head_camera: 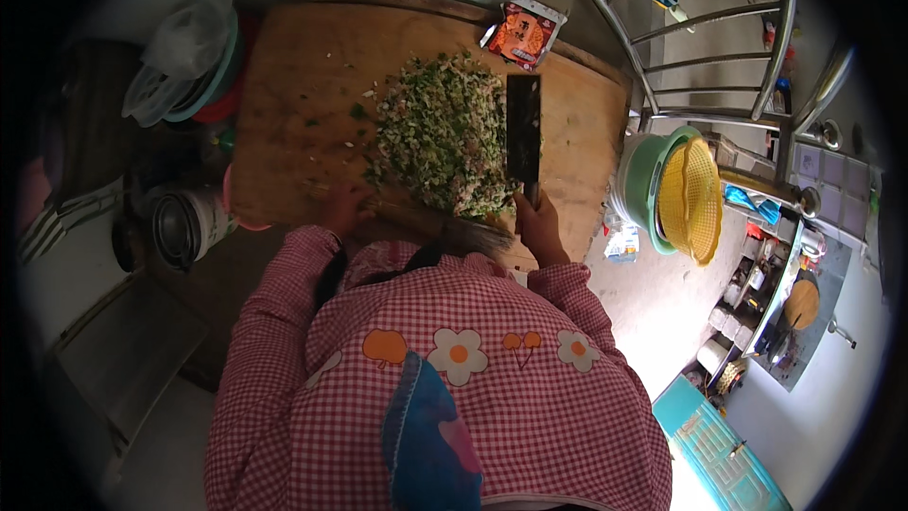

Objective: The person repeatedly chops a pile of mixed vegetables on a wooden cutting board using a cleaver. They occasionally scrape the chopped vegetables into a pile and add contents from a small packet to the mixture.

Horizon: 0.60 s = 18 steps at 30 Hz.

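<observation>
A wide heap of finely chopped greens mixed with pale and pinkish bits (443,135) lies on a large wooden board (298,92). My right hand (540,227) is closed around the handle of a cleaver (523,128), whose dark, broad blade stands along the heap's right edge and points away from me. At the board's near left edge rests my left hand (345,207), in shadow; whether its fingers hold anything is not clear. A blurred, thin-edged shape lies at the near edge, between the hands.
A red food packet (523,34) lies at the board's far right. Plastic bowls and a clear bag (190,39) stand at the left, above a white bucket (206,220). Right of the board are a yellow basket (689,200), a green basin (656,191) and a metal railing (709,64).
</observation>
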Tool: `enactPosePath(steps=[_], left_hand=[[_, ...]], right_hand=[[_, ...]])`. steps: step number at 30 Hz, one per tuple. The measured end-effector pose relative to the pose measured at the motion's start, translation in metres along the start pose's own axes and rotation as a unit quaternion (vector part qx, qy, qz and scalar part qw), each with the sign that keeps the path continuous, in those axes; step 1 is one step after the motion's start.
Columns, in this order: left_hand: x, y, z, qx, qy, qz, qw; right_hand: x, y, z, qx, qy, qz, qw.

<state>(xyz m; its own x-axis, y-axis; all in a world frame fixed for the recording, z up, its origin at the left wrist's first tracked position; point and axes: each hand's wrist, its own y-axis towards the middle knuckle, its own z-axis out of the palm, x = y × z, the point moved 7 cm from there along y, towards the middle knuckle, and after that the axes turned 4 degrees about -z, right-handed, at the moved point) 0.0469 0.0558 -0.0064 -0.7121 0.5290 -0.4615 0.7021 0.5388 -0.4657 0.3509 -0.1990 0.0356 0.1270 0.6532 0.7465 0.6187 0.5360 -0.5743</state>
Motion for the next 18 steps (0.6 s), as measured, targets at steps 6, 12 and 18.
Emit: enactPosePath(steps=[6, 12, 18], left_hand=[[0.001, 0.001, -0.001, 0.004, 0.007, -0.006, 1.0], [0.004, 0.001, 0.002, 0.011, 0.0, -0.005, 1.0], [0.005, 0.001, 0.003, -0.005, -0.001, 0.004, 1.0]], right_hand=[[0.02, 0.022, 0.055, -0.075, 0.212, -0.031, 0.974], [0.008, 0.024, 0.063, -0.065, 0.047, 0.014, 0.997], [0.024, 0.017, 0.066, -0.084, 0.086, -0.032, 0.992]])
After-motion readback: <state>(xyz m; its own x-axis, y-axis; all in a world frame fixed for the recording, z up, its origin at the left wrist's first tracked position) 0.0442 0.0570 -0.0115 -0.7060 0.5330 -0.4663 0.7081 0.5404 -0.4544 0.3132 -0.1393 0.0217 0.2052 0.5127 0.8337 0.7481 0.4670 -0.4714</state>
